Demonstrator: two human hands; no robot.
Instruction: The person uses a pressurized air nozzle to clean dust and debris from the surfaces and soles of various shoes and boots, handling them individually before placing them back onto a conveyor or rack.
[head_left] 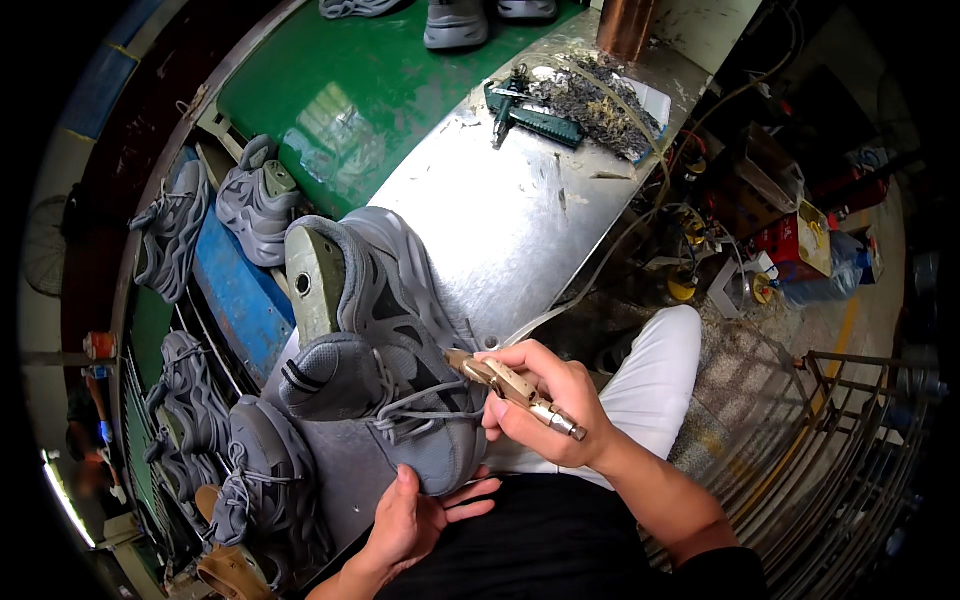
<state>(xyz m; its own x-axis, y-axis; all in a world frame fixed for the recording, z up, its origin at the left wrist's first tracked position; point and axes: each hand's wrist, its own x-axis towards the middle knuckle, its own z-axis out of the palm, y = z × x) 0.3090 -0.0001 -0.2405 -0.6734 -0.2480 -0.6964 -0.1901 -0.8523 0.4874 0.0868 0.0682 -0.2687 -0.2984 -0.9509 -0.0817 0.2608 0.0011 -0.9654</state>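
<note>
A grey sneaker (425, 370) with loosely tied laces lies before me, toe toward my body. An olive-green shoe last (315, 275) with a round hole fills its opening, and the tongue (325, 378) is folded out to the left. My left hand (420, 520) cups the toe from below, thumb on one side and fingers on the other. In my right hand (550, 400) is a small tan, gun-like hand tool (510, 385) with a silvery end. My fingers wrap round it, and its tip is at the shoe's right side, by the laces.
Several more grey sneakers (255, 480) stand to the left. Beyond the metal tabletop (490, 220) is a green surface (350, 110). A dark green hand tool (535, 120) lies beside a crusted heap (600, 100). A clear hose (590, 285) crosses the right edge; a wire rack (840, 450) stands right.
</note>
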